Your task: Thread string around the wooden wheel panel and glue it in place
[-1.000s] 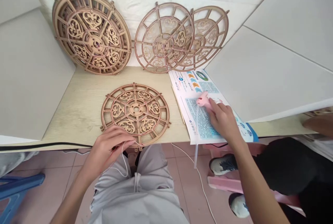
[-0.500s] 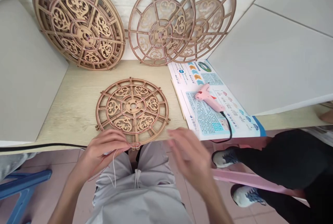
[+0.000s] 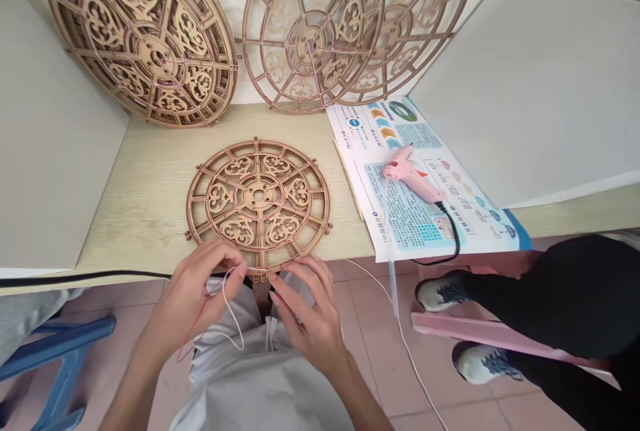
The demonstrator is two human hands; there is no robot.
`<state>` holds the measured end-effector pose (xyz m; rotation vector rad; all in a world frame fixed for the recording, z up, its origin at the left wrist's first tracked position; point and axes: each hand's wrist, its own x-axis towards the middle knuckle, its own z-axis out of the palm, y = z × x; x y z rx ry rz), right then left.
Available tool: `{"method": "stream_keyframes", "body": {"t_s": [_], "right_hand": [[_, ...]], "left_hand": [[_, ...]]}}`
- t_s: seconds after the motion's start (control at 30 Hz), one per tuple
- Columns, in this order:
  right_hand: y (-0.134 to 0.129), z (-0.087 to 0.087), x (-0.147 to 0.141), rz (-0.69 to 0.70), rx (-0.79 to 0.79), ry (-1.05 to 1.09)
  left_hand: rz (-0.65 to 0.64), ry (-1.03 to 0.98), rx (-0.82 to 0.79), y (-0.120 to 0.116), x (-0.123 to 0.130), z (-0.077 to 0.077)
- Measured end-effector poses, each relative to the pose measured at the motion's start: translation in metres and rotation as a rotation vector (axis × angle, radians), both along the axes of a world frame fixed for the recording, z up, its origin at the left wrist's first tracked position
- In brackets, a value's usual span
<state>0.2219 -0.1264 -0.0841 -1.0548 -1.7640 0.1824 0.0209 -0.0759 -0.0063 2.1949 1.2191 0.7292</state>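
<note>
A round wooden lattice wheel (image 3: 270, 194) with scroll cut-outs lies flat on the table, its near rim jutting over the edge. My left hand (image 3: 203, 287) is closed at the near-left rim, pinching a thin white wire (image 3: 231, 311) that loops below the fingers. A thin red wire (image 3: 186, 353) hangs under the same hand. At the near rim my right hand (image 3: 313, 314) has its fingertips together beside small tabs, closed on the white strand stretched along the rim between both hands. Its exact pinch is partly hidden by the fingers.
More wooden wheels (image 3: 159, 54) lean stacked against the wall, with two separate wheels (image 3: 309, 44) beside them. A pink glue gun (image 3: 413, 174) with a clear stick rests on a printed sheet (image 3: 367, 211). White panels (image 3: 540, 84) flank the table. Another person's legs (image 3: 560, 304) are at the right.
My right hand has come left and in to the near rim, beside my left hand. A white wire now trails at the right near the glue stick. The view has shifted slightly.
</note>
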Motion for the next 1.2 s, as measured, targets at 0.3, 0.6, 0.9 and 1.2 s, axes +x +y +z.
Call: {"method": "stream_keyframes", "body": {"t_s": [0.3,0.6,0.9,1.2], "right_hand": [[-0.004,-0.003,-0.006,-0.060,-0.042,-0.060],[-0.002,-0.001,-0.008,-0.092,-0.033,-0.032],[-0.002,-0.005,-0.004,-0.068,-0.021,0.101],[-0.002,-0.002,-0.003,-0.068,-0.035,0.013]], "left_hand": [[0.143,0.013,-0.007,0.001,0.008,0.003],[0.170,0.060,0.276,0.005,0.010,-0.015],[0.207,0.019,0.313,0.003,0.011,-0.022],[0.214,-0.021,0.305,0.003,0.011,-0.027]]}}
